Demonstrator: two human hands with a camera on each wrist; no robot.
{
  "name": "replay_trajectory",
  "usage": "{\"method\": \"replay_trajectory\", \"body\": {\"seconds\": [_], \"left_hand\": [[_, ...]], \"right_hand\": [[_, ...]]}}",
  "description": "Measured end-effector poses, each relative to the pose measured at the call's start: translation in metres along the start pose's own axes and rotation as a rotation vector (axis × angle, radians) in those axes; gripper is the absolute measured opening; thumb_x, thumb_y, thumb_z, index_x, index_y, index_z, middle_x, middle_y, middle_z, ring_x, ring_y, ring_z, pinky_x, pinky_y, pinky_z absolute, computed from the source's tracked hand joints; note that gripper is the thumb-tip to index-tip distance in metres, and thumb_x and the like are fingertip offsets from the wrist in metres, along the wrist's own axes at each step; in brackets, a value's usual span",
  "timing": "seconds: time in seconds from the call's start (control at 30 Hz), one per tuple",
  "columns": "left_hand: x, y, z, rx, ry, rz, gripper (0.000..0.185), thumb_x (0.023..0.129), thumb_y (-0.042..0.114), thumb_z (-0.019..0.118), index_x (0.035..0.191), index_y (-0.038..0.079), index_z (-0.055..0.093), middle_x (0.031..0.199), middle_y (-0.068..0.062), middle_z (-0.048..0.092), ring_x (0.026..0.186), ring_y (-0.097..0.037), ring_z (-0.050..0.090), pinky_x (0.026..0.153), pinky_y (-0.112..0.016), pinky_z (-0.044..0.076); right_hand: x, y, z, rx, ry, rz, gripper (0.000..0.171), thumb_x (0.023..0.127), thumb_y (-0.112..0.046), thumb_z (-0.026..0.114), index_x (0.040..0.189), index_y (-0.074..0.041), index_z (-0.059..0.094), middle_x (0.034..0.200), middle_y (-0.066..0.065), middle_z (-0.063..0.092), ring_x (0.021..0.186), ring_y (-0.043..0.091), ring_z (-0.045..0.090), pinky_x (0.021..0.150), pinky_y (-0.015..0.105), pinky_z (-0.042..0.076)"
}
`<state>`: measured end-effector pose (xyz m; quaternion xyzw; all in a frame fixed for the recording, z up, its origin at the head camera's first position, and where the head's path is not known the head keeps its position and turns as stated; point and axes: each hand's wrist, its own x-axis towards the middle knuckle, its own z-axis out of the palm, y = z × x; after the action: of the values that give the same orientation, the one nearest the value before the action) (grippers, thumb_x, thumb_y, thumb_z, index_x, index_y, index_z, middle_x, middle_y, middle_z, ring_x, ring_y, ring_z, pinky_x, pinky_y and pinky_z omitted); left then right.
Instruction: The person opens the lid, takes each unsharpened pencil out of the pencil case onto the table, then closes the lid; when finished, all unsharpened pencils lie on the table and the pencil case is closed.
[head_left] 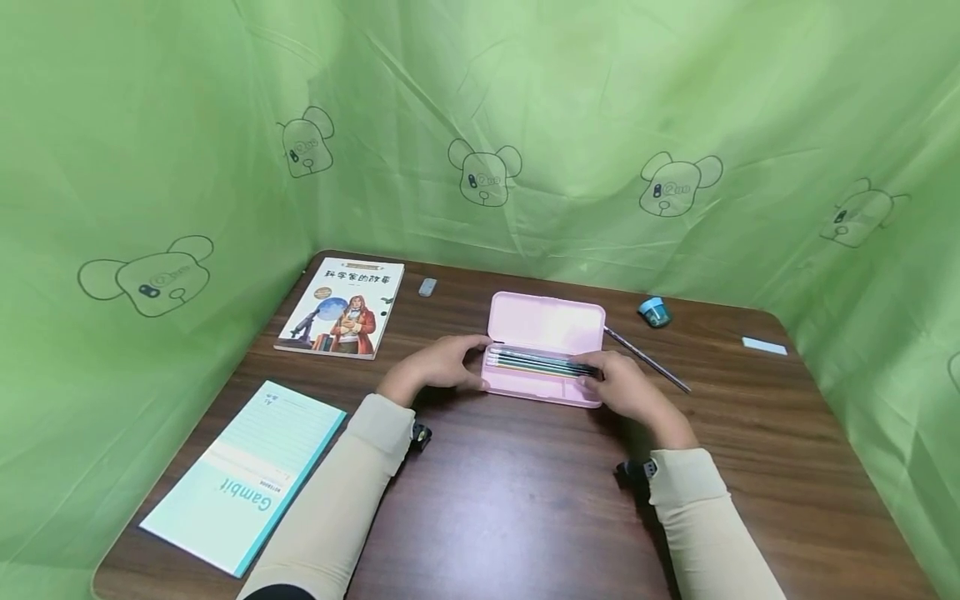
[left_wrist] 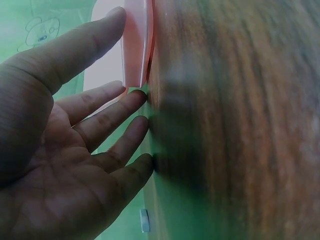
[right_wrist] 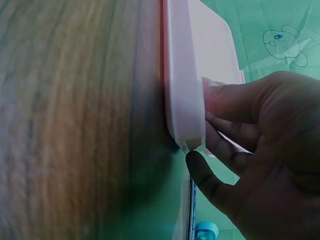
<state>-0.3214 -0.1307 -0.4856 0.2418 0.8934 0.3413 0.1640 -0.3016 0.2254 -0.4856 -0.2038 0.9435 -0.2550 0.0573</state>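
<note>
Only the head view shows pencils (head_left: 542, 363) inside the open pink plastic pencil case (head_left: 546, 323) mid-table – left hand (head_left: 437, 365) spread flat-fingered against its left end, right hand (head_left: 626, 386) pinching the right end.

My left hand (head_left: 435, 364) and right hand (head_left: 626, 385) — both bare, no gloves, rings or watch that I can see. Each forearm wears a long cream sleeve, plain and close-fitting, ending at the wrist. Under each cuff sits a small black wrist-mounted camera unit — details too small to make out.
</note>
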Motion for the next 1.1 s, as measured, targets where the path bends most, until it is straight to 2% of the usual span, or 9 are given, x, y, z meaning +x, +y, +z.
{"method": "replay_trajectory", "body": {"seconds": [0.13, 0.3, 0.4, 0.53, 0.77, 0.97, 1.1], "left_hand": [[0.0002, 0.0, -0.0001, 0.002, -0.001, 0.002, 0.082, 0.093, 0.025, 0.09, 0.165, 0.009, 0.053, 0.165, -0.015, 0.06, 0.158, -0.033, 0.051, 0.135, -0.05, 0.039], [0.0003, 0.0008, 0.0002, 0.009, 0.005, 0.004, 0.081, 0.093, 0.024, 0.09, 0.164, 0.009, 0.054, 0.164, -0.015, 0.06, 0.158, -0.033, 0.052, 0.135, -0.05, 0.04], [0.0, 0.0017, 0.0002, 0.006, 0.003, 0.001, 0.082, 0.093, 0.024, 0.09, 0.164, 0.009, 0.053, 0.164, -0.016, 0.06, 0.158, -0.034, 0.051, 0.135, -0.051, 0.039], [-0.0006, 0.0027, 0.0005, 0.004, 0.005, -0.005, 0.082, 0.093, 0.024, 0.09, 0.165, 0.009, 0.053, 0.165, -0.016, 0.06, 0.159, -0.033, 0.05, 0.135, -0.051, 0.039], [-0.002, 0.0043, 0.0011, 0.012, 0.007, -0.005, 0.081, 0.094, 0.026, 0.09, 0.164, 0.008, 0.054, 0.165, -0.016, 0.059, 0.159, -0.035, 0.05, 0.136, -0.051, 0.039], [-0.0024, 0.0049, 0.0008, 0.01, 0.006, 0.001, 0.08, 0.095, 0.026, 0.09, 0.164, 0.008, 0.054, 0.165, -0.016, 0.059, 0.159, -0.035, 0.05, 0.136, -0.051, 0.039], [-0.0018, 0.0056, 0.0003, 0.011, 0.005, 0.001, 0.081, 0.095, 0.026, 0.09, 0.164, 0.008, 0.054, 0.166, -0.016, 0.058, 0.16, -0.035, 0.05, 0.136, -0.051, 0.038]], "right_hand": [[0.0013, -0.001, 0.002, -0.005, 0.024, -0.037, 0.036, 0.104, 0.0, 0.073, 0.139, -0.004, 0.078, 0.134, 0.019, 0.079, 0.131, 0.043, 0.07, 0.112, 0.064, 0.056], [0.002, -0.0016, 0.0038, -0.005, 0.066, -0.071, 0.026, 0.1, 0.004, 0.076, 0.124, -0.003, 0.083, 0.117, 0.015, 0.082, 0.114, 0.034, 0.075, 0.099, 0.056, 0.061], [0.0023, -0.0021, 0.0043, -0.007, 0.079, -0.08, 0.022, 0.098, 0.005, 0.077, 0.116, -0.005, 0.084, 0.108, 0.011, 0.081, 0.103, 0.028, 0.073, 0.092, 0.048, 0.061], [0.0024, -0.0026, 0.0043, -0.021, 0.077, -0.086, 0.021, 0.099, 0.005, 0.076, 0.116, -0.005, 0.084, 0.1, 0.008, 0.078, 0.093, 0.022, 0.066, 0.083, 0.04, 0.057], [0.0008, -0.0041, 0.0042, -0.006, 0.033, -0.037, 0.021, 0.101, 0.007, 0.073, 0.116, -0.004, 0.081, 0.11, 0.011, 0.08, 0.103, 0.025, 0.07, 0.092, 0.048, 0.061], [0.0013, -0.0051, 0.0034, -0.017, 0.032, -0.048, 0.023, 0.099, 0.008, 0.073, 0.117, -0.004, 0.082, 0.106, 0.009, 0.078, 0.098, 0.023, 0.068, 0.088, 0.045, 0.06], [0.0008, -0.0058, 0.0024, -0.004, 0.019, -0.023, 0.022, 0.101, 0.007, 0.072, 0.116, -0.005, 0.082, 0.107, 0.009, 0.079, 0.098, 0.023, 0.067, 0.088, 0.044, 0.06]]}}
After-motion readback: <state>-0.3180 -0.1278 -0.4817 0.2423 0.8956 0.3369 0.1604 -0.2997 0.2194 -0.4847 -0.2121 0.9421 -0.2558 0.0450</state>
